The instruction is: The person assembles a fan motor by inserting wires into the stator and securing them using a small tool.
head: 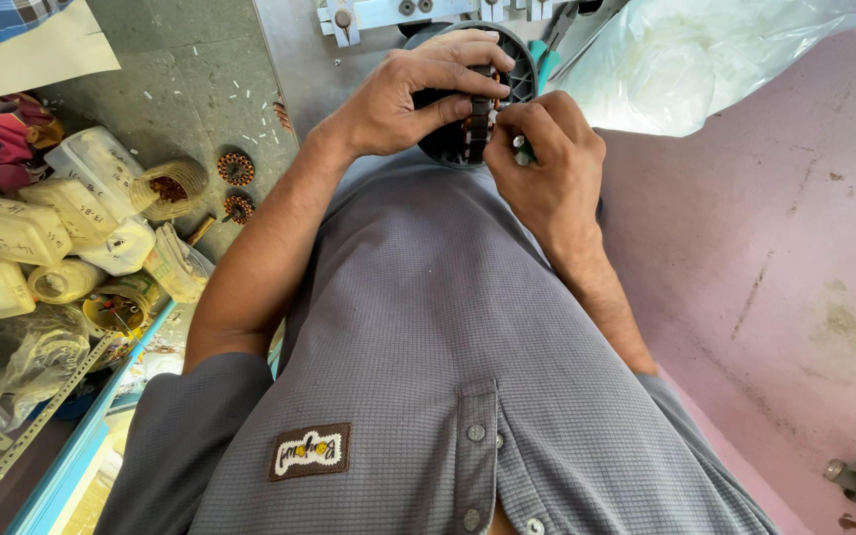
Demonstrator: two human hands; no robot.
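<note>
A dark round motor part (475,119) with a ring of copper windings rests against a grey round housing (521,69) at the top centre. My left hand (416,91) curls over it from above, fingers wrapped round its upper edge. My right hand (545,163) is closed beside it on the right, pinching a small pale piece (519,149) against the part's side. Both forearms reach forward over my grey checked shirt (448,347).
Two small copper-wound stators (236,168) lie on the grey slab at left, near a jar (172,186) and several white plastic containers (12,233). A clear plastic bag (705,59) sits at top right over a pink floor (795,248). A metal ruler (32,426) lies lower left.
</note>
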